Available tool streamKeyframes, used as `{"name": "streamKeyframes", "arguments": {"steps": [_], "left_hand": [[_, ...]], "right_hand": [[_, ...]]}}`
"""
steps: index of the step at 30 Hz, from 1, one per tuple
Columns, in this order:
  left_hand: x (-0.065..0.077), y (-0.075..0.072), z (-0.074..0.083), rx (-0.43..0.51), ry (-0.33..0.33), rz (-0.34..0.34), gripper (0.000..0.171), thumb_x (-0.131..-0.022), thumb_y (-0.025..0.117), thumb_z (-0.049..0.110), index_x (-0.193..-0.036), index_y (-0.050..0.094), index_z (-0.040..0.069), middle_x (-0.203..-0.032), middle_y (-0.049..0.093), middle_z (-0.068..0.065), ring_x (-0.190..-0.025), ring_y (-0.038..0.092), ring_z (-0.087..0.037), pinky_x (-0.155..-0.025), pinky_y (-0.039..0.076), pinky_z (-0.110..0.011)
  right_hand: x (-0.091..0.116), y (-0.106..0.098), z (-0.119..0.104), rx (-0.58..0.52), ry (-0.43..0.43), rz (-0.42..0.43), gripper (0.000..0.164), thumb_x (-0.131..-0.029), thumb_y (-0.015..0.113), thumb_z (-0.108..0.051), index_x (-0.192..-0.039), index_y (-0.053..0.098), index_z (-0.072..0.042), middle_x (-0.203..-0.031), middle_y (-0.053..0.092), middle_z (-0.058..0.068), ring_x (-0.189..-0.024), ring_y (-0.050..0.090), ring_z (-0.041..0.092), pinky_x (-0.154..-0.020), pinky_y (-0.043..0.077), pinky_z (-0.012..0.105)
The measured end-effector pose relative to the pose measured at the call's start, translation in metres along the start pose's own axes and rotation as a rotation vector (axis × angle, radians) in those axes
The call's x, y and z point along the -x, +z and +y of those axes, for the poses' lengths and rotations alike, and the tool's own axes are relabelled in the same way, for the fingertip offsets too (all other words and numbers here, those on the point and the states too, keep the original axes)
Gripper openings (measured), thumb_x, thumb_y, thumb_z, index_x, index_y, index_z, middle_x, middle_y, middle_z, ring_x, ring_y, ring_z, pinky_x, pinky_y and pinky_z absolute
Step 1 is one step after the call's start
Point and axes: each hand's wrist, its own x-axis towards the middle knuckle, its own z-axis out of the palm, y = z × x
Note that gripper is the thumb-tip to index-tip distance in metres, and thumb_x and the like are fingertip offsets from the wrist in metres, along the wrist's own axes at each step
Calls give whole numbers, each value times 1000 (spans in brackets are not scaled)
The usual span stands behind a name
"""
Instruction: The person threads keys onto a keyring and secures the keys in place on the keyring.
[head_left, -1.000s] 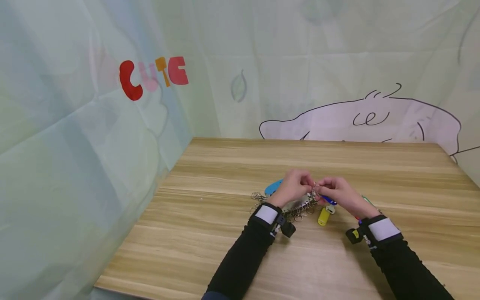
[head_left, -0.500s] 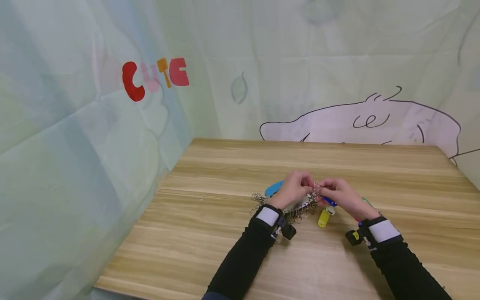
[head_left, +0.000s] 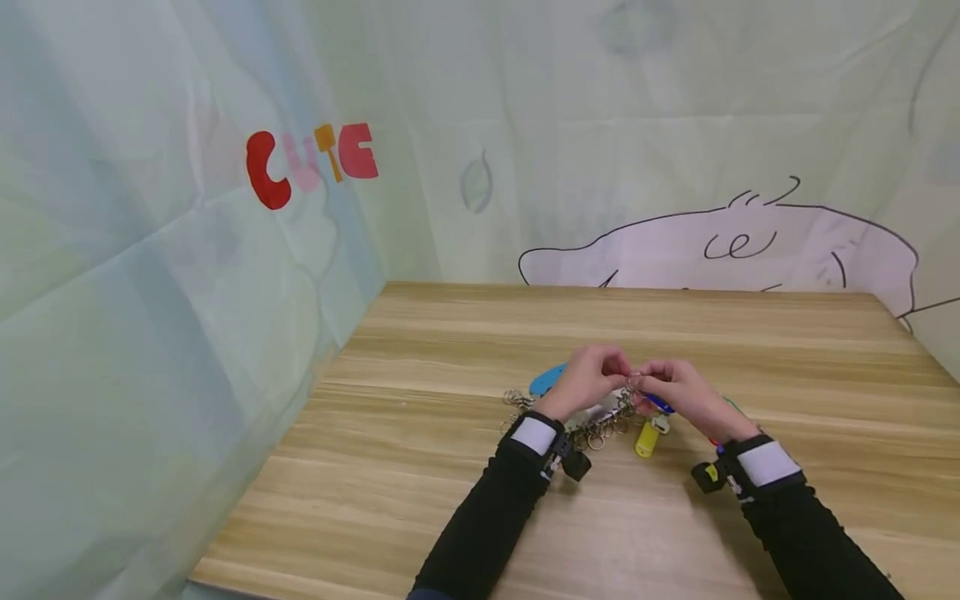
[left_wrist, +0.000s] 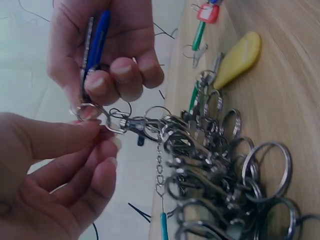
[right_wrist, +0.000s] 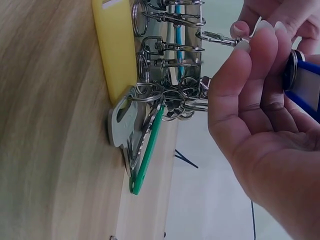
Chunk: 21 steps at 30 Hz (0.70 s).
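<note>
Metal ring at the fingertips, blue tag in the palm

From my end of the feed, I see the hands drawn together above the table (head_left: pixel 420 458), meeting at a small metal ring (left_wrist: pixel 89 105). The left hand (left_wrist: pixel 62 172) pinches it; the right hand (right_wrist: pixel 265 115) curls its fingers about a blue key tag (left_wrist: pixel 99 40), fingertips close by. Beside the ring is a metal clasp (left_wrist: pixel 137 125), one of a crowded row; I cannot tell whether the two are linked. A yellow key tag (head_left: pixel 647 439) lies near the row.

I judge the ring light, hard and springy rather than fragile, and smooth enough to slip. I would grip it by its rim, nail against the wire, leaving the clasp's end free. The blue tag looks like light, firm plastic, best steadied by its flat body. The clasp probably swivels, so I would brace it near its base.
</note>
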Motion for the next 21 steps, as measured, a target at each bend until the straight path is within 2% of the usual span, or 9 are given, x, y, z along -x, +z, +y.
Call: {"name": "streamKeyframes", "arguments": {"steps": [5, 11, 18, 21], "left_hand": [[1, 1, -2, -1, 23, 10, 7, -88, 64, 1, -86, 64, 7, -82, 68, -4, -70, 56, -3, -64, 45, -13], [-3, 0, -2, 13, -23, 4, 5, -86, 65, 0, -87, 65, 6, -79, 68, -5, -64, 56, -3, -58, 45, -14], [-4, 1, -4, -12, -10, -8, 5, -87, 65, 3, -88, 66, 8, -84, 70, -4, -70, 58, -2, -65, 46, -13], [-3, 2, -4, 14, -11, -1, 5, -88, 65, 2, -88, 65, 8, -82, 68, -3, -69, 57, -3, -64, 46, -14]], "right_hand": [[0, 1, 0, -4, 0, -6, 35, -99, 52, -21, -108, 53, 13, -81, 65, 0, -70, 61, 9, -68, 54, 30], [-2, 1, 1, -3, -24, -2, 33, -98, 54, -19, -108, 55, 13, -80, 66, 0, -70, 61, 8, -68, 55, 30], [-2, 0, 1, -1, -21, -8, 34, -98, 53, -20, -107, 54, 13, -80, 65, 0, -70, 61, 8, -68, 55, 30], [-2, 1, 2, -8, -19, -7, 35, -99, 52, -22, -106, 54, 13, -80, 65, 0, -69, 60, 9, -68, 54, 29]]}}
